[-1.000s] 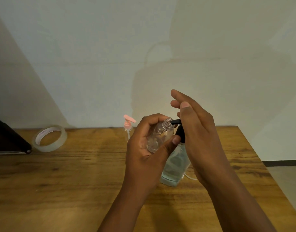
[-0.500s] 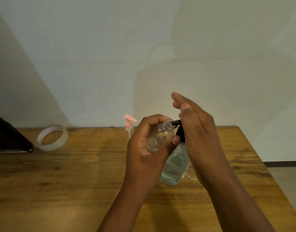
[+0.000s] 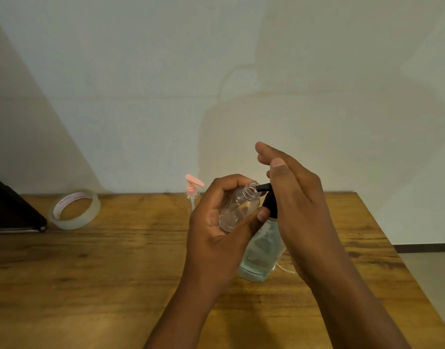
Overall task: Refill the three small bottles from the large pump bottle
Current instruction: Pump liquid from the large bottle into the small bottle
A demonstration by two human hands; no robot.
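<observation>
My left hand [image 3: 216,222] grips a small clear bottle [image 3: 237,209], tilted, with its open threaded neck up against the black nozzle of the large pump bottle [image 3: 263,250]. That large bottle stands on the wooden table [image 3: 103,273] and holds pale blue liquid. My right hand [image 3: 297,197] lies over the black pump head, fingers mostly straight. Behind my left hand stands another small bottle with a pink pump top [image 3: 192,188], mostly hidden. A third small bottle is not visible.
A roll of clear tape [image 3: 74,209] lies at the back left of the table. A dark object [image 3: 12,210] sits at the far left edge. The table's right edge runs diagonally past my right forearm. A pale wall stands behind.
Almost nothing moved; my right hand shifted very slightly over the pump head while the left hand kept the small bottle at the nozzle.
</observation>
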